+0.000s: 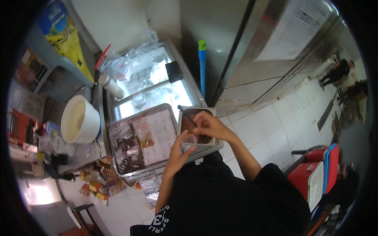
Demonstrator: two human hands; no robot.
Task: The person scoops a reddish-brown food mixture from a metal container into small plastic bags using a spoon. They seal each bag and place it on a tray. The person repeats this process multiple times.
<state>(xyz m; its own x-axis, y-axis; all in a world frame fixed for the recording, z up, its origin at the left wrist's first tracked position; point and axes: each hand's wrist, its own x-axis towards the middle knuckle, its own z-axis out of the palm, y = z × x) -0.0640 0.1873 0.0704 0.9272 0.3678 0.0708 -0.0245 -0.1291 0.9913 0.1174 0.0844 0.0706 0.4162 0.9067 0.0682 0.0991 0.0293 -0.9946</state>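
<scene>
My left hand [179, 153] is closed round a small clear plastic cup [188, 144], held beside the near edge of a metal pan. In my right hand [210, 126] is the dark handle of a utensil [187, 115]; its working end is hidden, so its kind does not show. The hand is over the metal pan [213, 111], which holds a brown food [202, 139]. To the left lies a large metal tray [172, 117] lined with printed paper, with several clear-wrapped dark brown pieces [130, 147] on it.
Tray and pan rest on a glass-topped chest freezer [166, 93], along with a white bottle [111, 86] and plastic bags [118, 65]. A white tub [80, 119] stands on the left counter. Red cooler [306, 180] at right; a person [337, 73] stands far right.
</scene>
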